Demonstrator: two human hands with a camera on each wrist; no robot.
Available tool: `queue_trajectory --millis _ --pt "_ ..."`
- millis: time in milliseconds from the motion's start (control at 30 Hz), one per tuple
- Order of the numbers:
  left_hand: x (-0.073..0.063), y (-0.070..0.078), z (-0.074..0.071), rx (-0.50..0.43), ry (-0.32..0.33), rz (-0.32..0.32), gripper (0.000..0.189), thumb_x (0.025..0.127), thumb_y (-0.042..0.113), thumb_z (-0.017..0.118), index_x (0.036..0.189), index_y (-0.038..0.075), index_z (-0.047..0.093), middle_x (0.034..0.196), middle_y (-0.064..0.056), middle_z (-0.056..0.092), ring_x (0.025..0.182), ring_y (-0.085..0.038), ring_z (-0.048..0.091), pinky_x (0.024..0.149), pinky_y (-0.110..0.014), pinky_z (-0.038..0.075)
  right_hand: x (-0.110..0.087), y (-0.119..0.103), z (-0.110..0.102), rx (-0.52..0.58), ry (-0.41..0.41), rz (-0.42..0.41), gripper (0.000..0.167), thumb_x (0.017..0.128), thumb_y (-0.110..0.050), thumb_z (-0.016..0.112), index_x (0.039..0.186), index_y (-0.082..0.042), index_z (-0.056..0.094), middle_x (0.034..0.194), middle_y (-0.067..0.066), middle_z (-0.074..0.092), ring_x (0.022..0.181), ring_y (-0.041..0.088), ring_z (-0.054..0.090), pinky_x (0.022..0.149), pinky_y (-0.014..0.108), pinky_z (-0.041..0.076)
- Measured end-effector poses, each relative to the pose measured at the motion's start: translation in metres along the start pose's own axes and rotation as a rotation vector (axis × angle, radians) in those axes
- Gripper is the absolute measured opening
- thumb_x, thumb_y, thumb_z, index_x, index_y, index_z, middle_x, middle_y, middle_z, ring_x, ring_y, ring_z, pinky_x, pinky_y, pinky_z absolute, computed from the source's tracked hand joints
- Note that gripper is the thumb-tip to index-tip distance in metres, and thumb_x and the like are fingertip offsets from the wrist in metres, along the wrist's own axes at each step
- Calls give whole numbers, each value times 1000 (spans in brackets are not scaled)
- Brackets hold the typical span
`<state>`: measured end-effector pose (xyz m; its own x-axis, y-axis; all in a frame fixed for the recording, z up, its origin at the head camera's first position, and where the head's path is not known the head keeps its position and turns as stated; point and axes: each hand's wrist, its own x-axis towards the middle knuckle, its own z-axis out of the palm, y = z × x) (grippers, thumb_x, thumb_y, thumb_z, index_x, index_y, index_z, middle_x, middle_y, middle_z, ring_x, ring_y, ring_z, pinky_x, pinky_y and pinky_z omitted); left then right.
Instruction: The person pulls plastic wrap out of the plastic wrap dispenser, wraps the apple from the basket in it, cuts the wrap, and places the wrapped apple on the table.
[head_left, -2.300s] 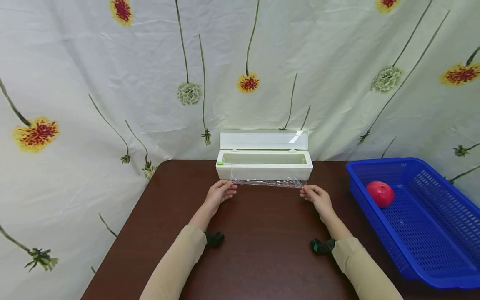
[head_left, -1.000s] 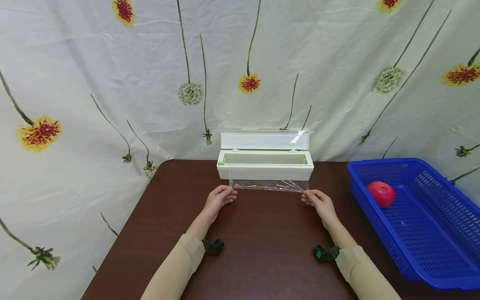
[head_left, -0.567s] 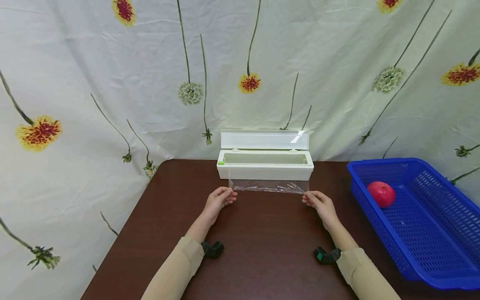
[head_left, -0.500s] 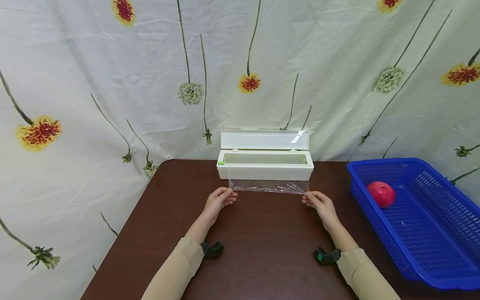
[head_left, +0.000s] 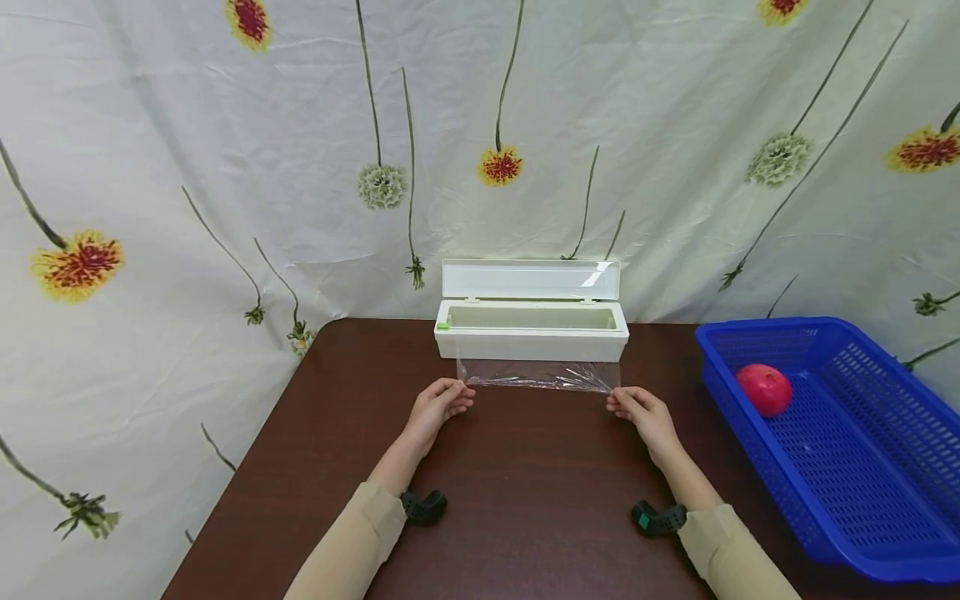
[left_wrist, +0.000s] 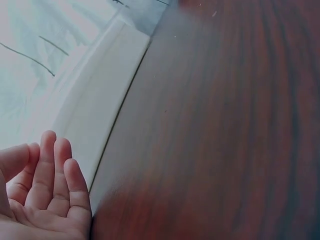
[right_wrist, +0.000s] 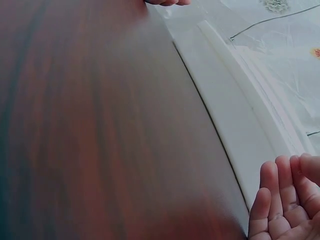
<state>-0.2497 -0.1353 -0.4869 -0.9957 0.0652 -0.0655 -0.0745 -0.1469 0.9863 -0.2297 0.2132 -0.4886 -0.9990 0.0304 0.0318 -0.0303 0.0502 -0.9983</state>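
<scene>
A clear sheet of plastic wrap stretches from the front of a long white wrap dispenser box towards me. My left hand pinches its near left corner between thumb and forefinger. At the near right corner my right hand pinches the film the same way. Wrinkles gather along the sheet's near edge. The box's lid stands raised at the back, and a small green piece sits at the box's left end. In the left wrist view, the left hand's other fingers are spread loosely.
A blue plastic basket stands on the right, with a red round fruit inside. The dark brown table spans the foreground. Behind it hangs a white cloth printed with flowers.
Both hands have drawn back towards me, pulling more plastic wrap out in front of the box. The box and basket have not moved on the table.
</scene>
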Motion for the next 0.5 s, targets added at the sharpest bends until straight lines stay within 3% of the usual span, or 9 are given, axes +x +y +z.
queue_trajectory --millis 200,500 --pt "-17 20 5 8 -38 -18 18 98 13 50 100 -3 58 91 -6 67 81 -15 64 84 -33 49 -2 -1 0 -12 2 19 36 97 -19 53 112 14 55 93 7 66 80 5 64 77 20 51" --pt "-21 18 5 -4 -45 -3 14 98 12 50 96 1 59 88 -3 68 80 -15 64 82 -32 51 -6 2 -3 -12 -26 -29 35 97 -21 54 107 12 57 86 -3 66 80 5 64 75 21 51"
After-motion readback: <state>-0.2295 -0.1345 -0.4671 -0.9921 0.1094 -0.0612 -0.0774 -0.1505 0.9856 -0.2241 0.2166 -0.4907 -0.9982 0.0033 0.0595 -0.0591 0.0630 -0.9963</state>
